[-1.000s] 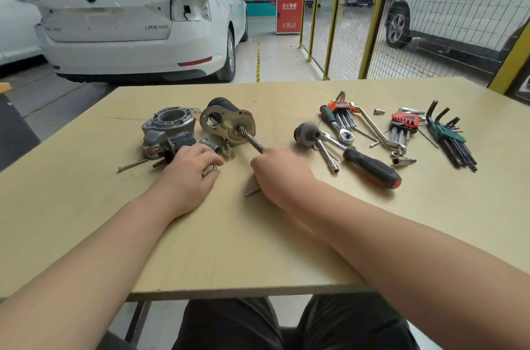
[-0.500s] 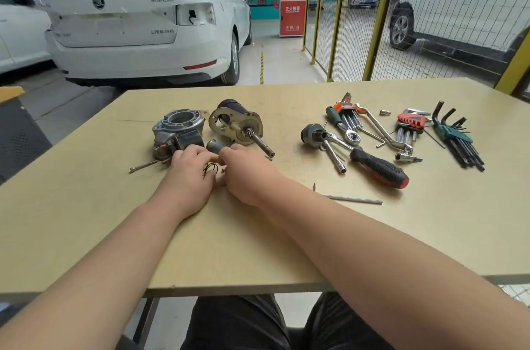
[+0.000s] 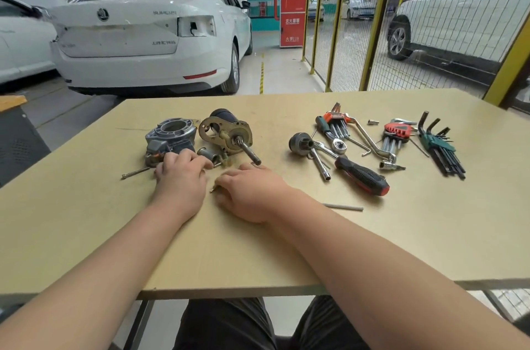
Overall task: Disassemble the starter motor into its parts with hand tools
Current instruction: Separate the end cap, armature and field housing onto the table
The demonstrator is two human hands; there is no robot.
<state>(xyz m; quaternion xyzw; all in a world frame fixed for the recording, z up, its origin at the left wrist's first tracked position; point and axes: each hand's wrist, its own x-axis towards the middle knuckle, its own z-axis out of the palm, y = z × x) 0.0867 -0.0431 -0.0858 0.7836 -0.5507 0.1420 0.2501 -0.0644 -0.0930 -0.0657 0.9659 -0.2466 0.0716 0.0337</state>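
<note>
**Starter motor in pieces, both hands flat on the table**

The starter motor lies just beyond the fingertips of both hands. It is a black body behind a brass-coloured plate, with a toothed steel shaft pointing toward the right hand. Beyond the left fingers sits a grey cast housing, separate from the motor. A small metal cylinder lies just past the left forefinger tip.

The left hand rests palm down, its fingers bent over the near side of the housing. Whether they grip anything cannot be told. The right hand also lies palm down, fingers loosely curled. A small metal bit shows at its thumb and forefinger tips, and I cannot tell whether it is pinched.

By count there are three motor pieces. There is one long bolt left of the left hand and one thin rod right of the right wrist. Well to the right of the fingers lie one black-and-red screwdriver and one ratchet. Three sets of hex keys lie there too: orange, red and green.

Half a second ago the right fingers were up at the small cylinder, touching the left fingertips. Now the hand has drawn back toward the table edge. The left hand and the rod have stayed put.
</note>
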